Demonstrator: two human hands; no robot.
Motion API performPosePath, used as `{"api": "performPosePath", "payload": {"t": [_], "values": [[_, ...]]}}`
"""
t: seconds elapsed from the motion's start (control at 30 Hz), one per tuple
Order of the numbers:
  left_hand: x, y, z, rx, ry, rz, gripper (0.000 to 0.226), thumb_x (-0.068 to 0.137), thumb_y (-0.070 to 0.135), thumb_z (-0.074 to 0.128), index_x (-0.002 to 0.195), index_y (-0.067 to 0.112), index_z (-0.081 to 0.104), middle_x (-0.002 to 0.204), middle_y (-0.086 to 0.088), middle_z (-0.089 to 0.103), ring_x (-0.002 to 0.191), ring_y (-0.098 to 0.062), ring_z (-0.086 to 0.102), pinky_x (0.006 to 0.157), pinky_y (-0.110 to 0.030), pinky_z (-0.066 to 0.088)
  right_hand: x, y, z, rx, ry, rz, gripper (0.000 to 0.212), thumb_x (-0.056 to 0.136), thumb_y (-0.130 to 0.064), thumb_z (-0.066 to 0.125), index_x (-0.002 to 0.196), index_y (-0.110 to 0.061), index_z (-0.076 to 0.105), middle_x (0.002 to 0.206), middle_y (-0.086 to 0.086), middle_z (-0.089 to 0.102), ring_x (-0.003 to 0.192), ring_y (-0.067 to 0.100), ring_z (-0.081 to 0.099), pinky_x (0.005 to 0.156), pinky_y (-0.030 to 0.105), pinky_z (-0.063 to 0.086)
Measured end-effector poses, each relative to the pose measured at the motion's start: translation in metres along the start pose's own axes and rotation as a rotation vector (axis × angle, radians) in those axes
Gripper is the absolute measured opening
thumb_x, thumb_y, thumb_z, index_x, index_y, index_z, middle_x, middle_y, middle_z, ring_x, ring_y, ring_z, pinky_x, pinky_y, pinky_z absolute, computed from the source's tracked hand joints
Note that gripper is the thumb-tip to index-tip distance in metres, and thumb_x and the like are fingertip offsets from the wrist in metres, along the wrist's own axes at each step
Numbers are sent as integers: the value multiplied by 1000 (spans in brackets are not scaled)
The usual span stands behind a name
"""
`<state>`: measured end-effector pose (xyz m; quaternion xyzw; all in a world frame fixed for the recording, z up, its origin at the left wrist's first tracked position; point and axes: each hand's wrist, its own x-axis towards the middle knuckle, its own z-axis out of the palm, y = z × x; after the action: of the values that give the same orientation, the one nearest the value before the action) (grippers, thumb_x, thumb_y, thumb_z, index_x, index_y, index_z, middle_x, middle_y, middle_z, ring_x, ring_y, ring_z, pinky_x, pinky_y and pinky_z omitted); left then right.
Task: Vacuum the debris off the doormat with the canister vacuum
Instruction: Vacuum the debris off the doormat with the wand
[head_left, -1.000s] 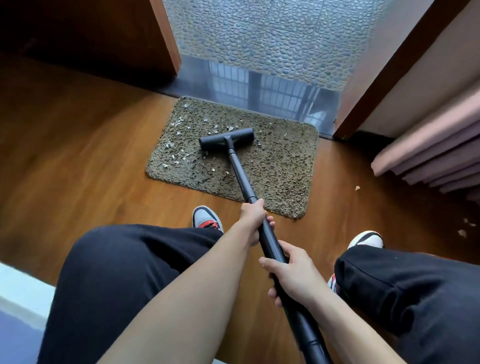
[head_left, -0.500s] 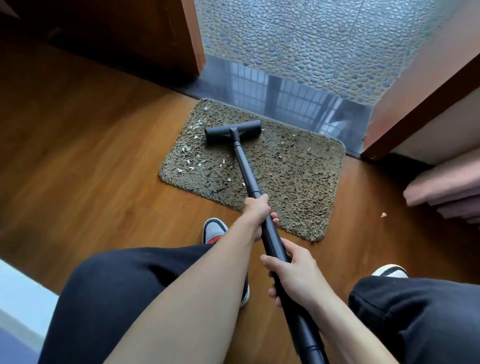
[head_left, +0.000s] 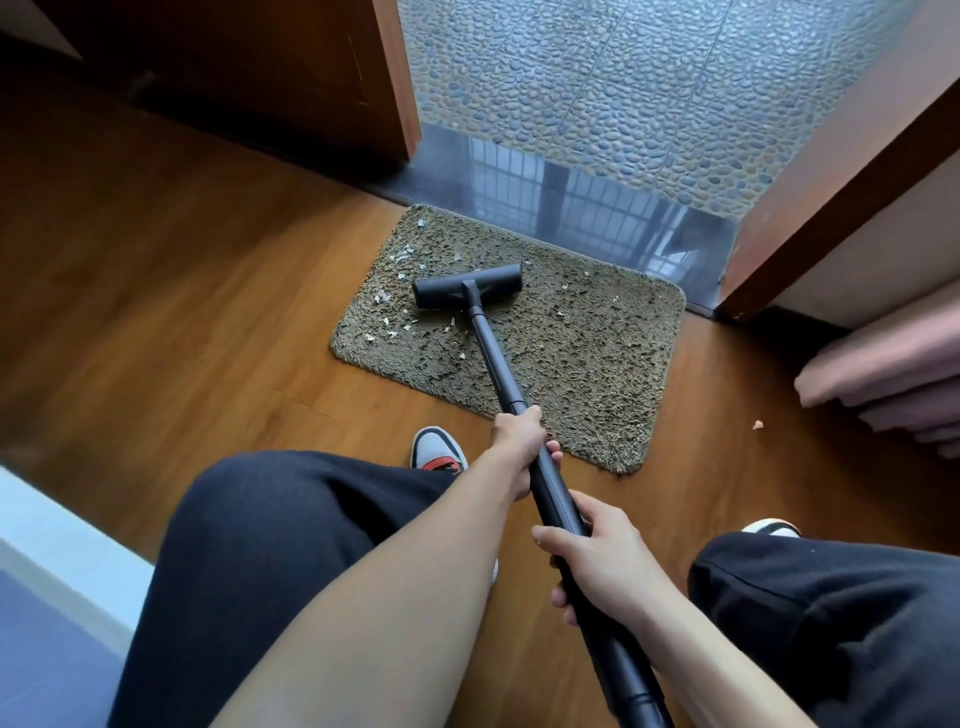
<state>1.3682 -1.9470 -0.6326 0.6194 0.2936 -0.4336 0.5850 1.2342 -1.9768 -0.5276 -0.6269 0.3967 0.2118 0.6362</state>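
Your left grip (head_left: 521, 441) is curled tight round the long black plastic vacuum wand (head_left: 493, 358), farther along it than your right grip (head_left: 608, 566), which wraps the same tube nearer you. The black T-shaped floor head (head_left: 467, 292) rests on the shaggy olive-brown doormat (head_left: 597, 358), with pale debris flakes (head_left: 402, 257) scattered just left of it.

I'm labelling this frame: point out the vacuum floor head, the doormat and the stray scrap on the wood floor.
vacuum floor head (head_left: 434, 294), head view, top face, left end.
doormat (head_left: 597, 364), head view, bare pile, right half.
stray scrap (head_left: 757, 425), head view, its middle.
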Motion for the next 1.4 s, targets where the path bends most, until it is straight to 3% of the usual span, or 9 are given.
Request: {"api": "performPosePath", "payload": {"t": [0.4,0.63,0.87,1.2,1.4], "values": [[-68,-94,0,-9,37,-38,23,102,30,49,108,8,47,61,-8,50,40,-17,49,42,-21,48,-85,72,-16,-41,-43,57,37,93,-11,65,127,-24,56,72,12,55,44,23,60,42,27,49],[-85,-112,-5,-40,26,-18,22,102,27,49,109,6,46,69,-9,48,47,-18,49,41,-21,46,-108,85,-10,-79,-34,27,29,91,-10,65,113,-28,61,64,10,53,45,25,60,44,30,50],[-73,-100,-12,-88,25,-33,23,102,27,49,109,5,48,68,-8,49,48,-18,49,42,-22,46,-95,69,-5,-137,-43,28,32,91,-15,65,114,-35,57,58,7,56,47,28,63,46,33,53],[-39,-42,-32,-121,28,-58,22,101,27,48,109,7,45,75,-9,48,51,-19,49,43,-22,47,-38,33,10,-177,-61,-22,29,92,-12,66,116,-27,62,69,13,55,43,27,60,42,30,49],[-30,-38,-28,-129,43,-40,36,102,30,50,126,3,49,71,-9,50,51,-18,51,45,-24,49,-35,22,4,-193,-61,-20,30,92,-11,67,118,-26,62,68,13,55,42,26,59,40,29,49]]}}
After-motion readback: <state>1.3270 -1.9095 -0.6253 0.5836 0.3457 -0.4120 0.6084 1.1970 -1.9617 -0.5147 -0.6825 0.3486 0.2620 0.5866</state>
